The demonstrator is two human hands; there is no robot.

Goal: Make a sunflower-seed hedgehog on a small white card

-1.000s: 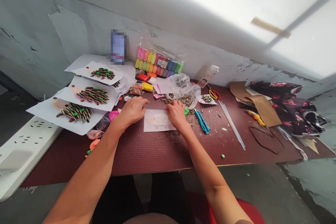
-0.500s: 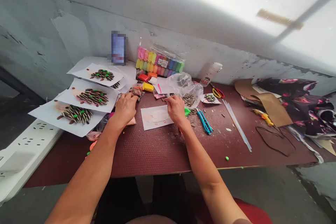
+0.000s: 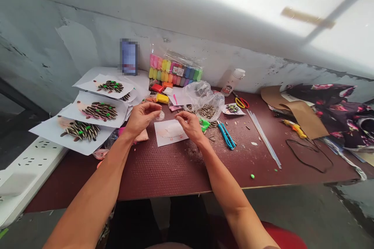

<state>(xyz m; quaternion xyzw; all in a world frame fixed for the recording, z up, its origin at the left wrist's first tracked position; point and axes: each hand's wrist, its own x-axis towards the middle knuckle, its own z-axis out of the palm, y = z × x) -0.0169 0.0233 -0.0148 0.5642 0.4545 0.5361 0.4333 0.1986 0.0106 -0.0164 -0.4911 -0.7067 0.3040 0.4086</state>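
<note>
Above the left edge of a white card with a faint outline drawing, my left hand is pinched, its thumb and forefinger nearly meeting. Whatever it holds is too small to make out; a bit of clear plastic shows by its fingertips. My right hand is over the card's right part, fingertips pressed together on something I cannot make out. Striped seeds lie in a clear bag beyond my right hand. A pink clay packet is beside my left wrist.
Finished hedgehog sheets are stacked at left beside a power strip. Coloured clay packs lean at the wall near a bottle. Right are scissors, a blue cutter, clear sticks and a glue gun.
My left hand has moved up off the dark packets and rightward, its fingers now in a pinch. My right hand has shifted slightly left and down. The view has tilted a little.
</note>
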